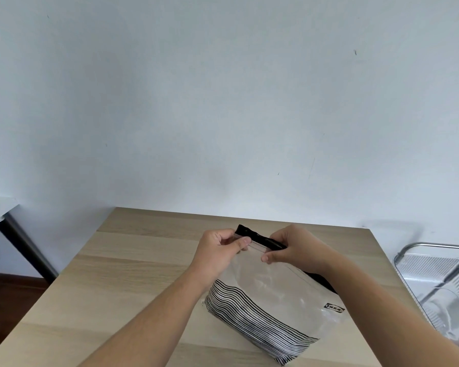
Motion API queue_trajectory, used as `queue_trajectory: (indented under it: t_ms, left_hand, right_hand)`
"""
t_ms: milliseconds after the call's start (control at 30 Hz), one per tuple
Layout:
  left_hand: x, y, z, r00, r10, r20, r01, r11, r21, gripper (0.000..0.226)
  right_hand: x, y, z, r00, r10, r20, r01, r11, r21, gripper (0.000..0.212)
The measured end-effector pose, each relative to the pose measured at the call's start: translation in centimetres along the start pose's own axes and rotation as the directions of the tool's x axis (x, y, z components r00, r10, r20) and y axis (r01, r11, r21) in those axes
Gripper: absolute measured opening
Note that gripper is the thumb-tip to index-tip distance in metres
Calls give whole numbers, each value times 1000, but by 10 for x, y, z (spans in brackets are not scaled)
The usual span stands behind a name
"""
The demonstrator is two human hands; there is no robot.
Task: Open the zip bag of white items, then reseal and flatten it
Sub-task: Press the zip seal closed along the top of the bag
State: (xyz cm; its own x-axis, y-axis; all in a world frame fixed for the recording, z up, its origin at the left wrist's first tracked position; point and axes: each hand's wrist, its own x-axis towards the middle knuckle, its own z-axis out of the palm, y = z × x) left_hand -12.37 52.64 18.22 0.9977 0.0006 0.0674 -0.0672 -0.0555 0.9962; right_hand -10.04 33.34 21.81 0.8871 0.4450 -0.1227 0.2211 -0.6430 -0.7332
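The zip bag [273,295] stands on the wooden desk [133,263], near its far right part, propped up by its own bulging contents so that the mouth faces up and away from the person. That upright pose makes sense: the seal is lifted clear of the desk, where both hands can get at it from either side. The lower part of the bag carries black stripes, the upper part is clear, and a black band [260,238] runs along the top edge above the thin zip line.

The left hand [217,250] is closed in a pinch on the near-left corner of the bag's top, thumb pressed against the curled fingers with the clear film between them. The right hand [294,247] is closed too, fingers wrapped over the right stretch of the black band and thumb tucked under on the near side. Held this way — one hand at each end of the mouth — the two grips can pull the lips apart or press them together; which of the two is in hand I cannot tell, nor whether the zip is parted at this moment.

The white items inside are hard to make out through the film.

Off the desk to the right sits a wire rack [437,276], well apart from the bag.
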Motion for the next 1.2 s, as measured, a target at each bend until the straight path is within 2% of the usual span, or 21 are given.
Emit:
queue_trajectory:
  t_ms: [100,200,433,567,700,867,967,1200]
  left_hand:
    - [0,0,-2,998,-26,49,29,998,-51,3]
    - [0,1,0,995,-40,95,51,992,-111,5]
    - [8,-2,-7,997,-80,23,82,988,-132,2]
    - [13,-6,-10,995,-102,-6,100,986,-130,17]
    - [16,-10,-11,995,-104,-1,103,984,-144,7]
    - [20,-11,-16,992,-122,-35,114,979,-172,17]
    - [25,-14,-24,987,-143,-75,128,976,-176,13]
    - [28,-16,-27,985,-150,-85,132,974,-182,8]
  right_hand:
    - [1,0,-1,1000,-21,16,21,1000,15,20]
    - [4,0,0,998,-40,47,39,999,31,20]
    - [8,10,-2,1000,7,8,-7,999,36,25]
    - [9,12,-4,1000,-9,9,9,1000,11,26]
    - [13,12,0,999,-20,-27,19,1000,-25,29]
    - [12,14,-5,999,47,6,-46,996,-77,24]
    - [11,20,-9,996,88,10,-87,991,-105,19]
    - [14,23,-7,999,41,18,-39,993,-107,24]
